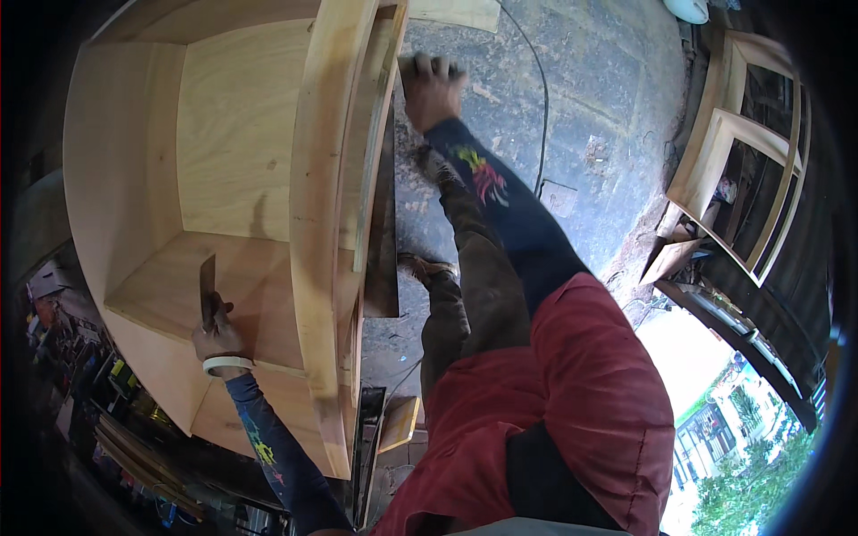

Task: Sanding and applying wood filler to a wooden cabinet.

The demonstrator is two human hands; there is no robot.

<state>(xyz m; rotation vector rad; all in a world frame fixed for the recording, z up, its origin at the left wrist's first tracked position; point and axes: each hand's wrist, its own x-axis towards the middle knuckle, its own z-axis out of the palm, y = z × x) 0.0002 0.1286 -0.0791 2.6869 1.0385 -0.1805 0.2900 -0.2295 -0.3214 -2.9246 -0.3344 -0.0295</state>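
My left hand (219, 338), with a pale band at the wrist, is inside an open unpainted wooden cabinet (241, 134). Its fingers are closed on a thin flat brown strip (207, 284) that points up and away; what kind of piece it is I cannot make out. At the cabinet's right side, near the far end, is my right hand (434, 94). Its fingers are curled and slightly blurred beside the outer edge of a wooden panel (380, 116). Something dark shows around those fingers, too unclear to name.
A dark cable (545, 98) runs over the worn concrete floor (608, 98). Light wooden frames (715, 170) stand at the right. Cluttered tools and boards (134, 456) lie at the lower left. My shoes (427, 266) are close to the cabinet's right side.
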